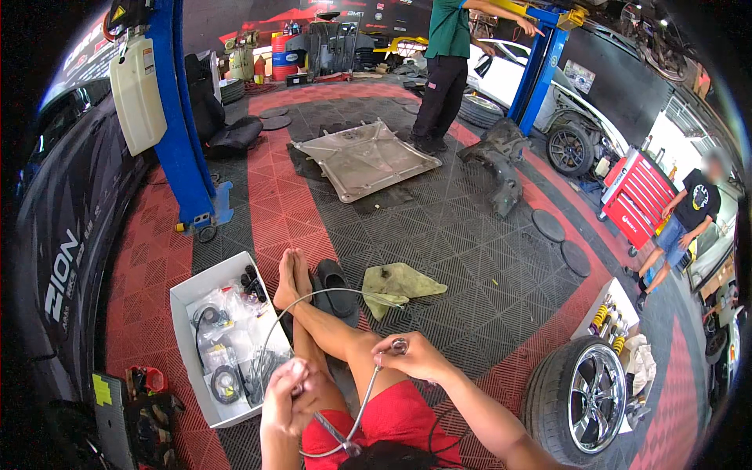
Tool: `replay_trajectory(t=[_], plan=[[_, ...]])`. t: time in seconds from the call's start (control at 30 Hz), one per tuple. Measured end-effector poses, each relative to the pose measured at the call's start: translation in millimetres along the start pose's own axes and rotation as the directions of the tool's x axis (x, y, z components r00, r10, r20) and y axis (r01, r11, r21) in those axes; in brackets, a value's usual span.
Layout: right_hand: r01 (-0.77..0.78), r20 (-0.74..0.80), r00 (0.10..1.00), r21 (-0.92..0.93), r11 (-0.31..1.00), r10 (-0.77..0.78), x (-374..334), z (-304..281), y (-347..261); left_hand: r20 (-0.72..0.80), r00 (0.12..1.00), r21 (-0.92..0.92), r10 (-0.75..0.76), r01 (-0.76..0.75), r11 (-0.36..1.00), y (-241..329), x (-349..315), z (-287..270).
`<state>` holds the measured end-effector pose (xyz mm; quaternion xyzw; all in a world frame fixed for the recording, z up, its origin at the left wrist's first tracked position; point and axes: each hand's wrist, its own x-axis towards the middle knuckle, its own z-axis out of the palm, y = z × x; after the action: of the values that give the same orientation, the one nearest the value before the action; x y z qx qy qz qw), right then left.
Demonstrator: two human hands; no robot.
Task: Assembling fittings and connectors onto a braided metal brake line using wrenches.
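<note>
My right hand (pixel 413 358) is closed on a thin silver braided hose (pixel 365 409), near a round metal fitting (pixel 399 345) at its end. From there the hose drops in a loop over my lap, where another metal fitting (pixel 352 449) shows. A thin grey stretch also arcs over my shins towards a greenish cloth (pixel 403 288) on the floor. My left hand (pixel 288 395) is raised with its fingers curled together, slightly blurred; what they pinch is hidden. Left of my legs stands a white box (pixel 182 333) with bagged parts and coiled cables.
A tyre on a chrome wheel (pixel 591 395) stands at the right, by a box of coilovers (pixel 607 313). Black slippers (pixel 335 286) lie by my feet. Ahead are a metal panel (pixel 372 160), a standing person (pixel 446 70), blue lift posts (pixel 176 117) and a red tool cabinet (pixel 638 200).
</note>
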<state>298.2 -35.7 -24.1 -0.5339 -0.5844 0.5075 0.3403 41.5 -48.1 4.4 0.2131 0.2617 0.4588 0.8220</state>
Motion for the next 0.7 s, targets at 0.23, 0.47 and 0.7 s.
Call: replay_trajectory(t=[0.23, 0.47, 0.7], plan=[[-0.074, 0.195, 0.978, -0.010, 0.997, 0.074, 18.0, 26.6, 21.1, -0.029, 0.966, -0.341, -0.258, 0.233, 0.911, -85.2, -60.5, -18.4], [0.020, 0.225, 0.973, 0.111, 0.994, -0.044, 14.6, 58.7, 37.5, -0.149, 0.968, -0.155, -0.200, 0.177, 0.972, -126.2, -75.5, 5.9], [0.035, 0.160, 0.987, -0.035, 0.999, -0.029, 16.8, 60.5, 39.7, -0.055, 0.990, -0.069, -0.129, 0.126, 0.990, -157.0, -98.8, 4.2]])
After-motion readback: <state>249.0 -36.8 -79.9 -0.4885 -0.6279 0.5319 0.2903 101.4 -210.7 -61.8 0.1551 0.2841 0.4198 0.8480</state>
